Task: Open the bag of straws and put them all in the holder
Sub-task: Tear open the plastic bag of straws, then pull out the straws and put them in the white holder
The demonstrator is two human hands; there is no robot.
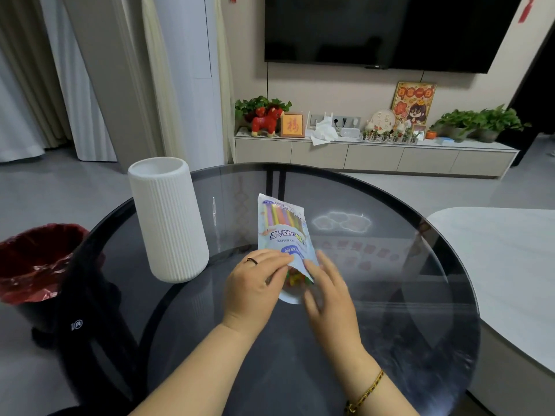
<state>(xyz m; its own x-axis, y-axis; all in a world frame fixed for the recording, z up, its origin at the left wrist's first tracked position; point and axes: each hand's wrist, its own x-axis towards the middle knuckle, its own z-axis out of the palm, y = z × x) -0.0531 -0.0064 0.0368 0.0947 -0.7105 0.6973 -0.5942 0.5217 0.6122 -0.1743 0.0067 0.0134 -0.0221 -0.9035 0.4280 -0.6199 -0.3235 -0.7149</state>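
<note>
The pale-blue straw bag (282, 235), with coloured straws showing through it, lies on the glass worktop (390, 280) beside the white ribbed holder (168, 220). The left hand (255, 286) pinches its near end. The right hand (327, 292) touches it with straight fingers.

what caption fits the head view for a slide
Left hand pinches the mouth of the bag, right hand at its edge, on the table by the holder.

We are in a home, in its living room. We see a big flat television (390, 28) hung on the wall above a long low cabinet (375, 156), which bears potted plants (456, 120), a red toy animal (267, 120), a framed picture (292, 125) and a festive poster (413, 100). Long curtains (27, 85) hang at the left. Close to us stand a round glass coffee table (390, 295) and a bin (33, 262) with a red liner.
</note>
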